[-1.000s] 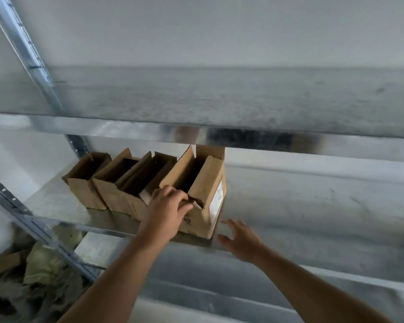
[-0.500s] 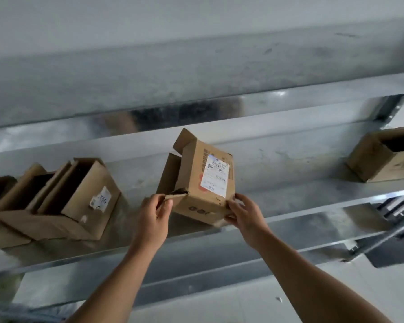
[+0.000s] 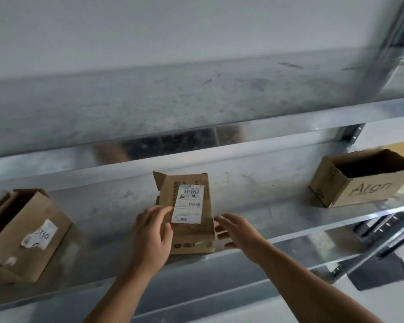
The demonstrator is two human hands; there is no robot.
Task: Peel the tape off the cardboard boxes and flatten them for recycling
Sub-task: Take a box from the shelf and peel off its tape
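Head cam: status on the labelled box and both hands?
Left hand open, fingers on the labelled box. Right hand open beside it, contact unclear. Box lies label-up on the shelf, far flap open. Nothing in the way.

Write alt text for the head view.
A small labelled cardboard box lies on a metal shelf; the left hand rests on it, the right hand hovers open beside it. An open box sits right, a stickered box left.

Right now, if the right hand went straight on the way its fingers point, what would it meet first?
Most likely the right side of the labelled box lying on the shelf: the right hand points left at it, apparently just short of touching, though depth is unclear.
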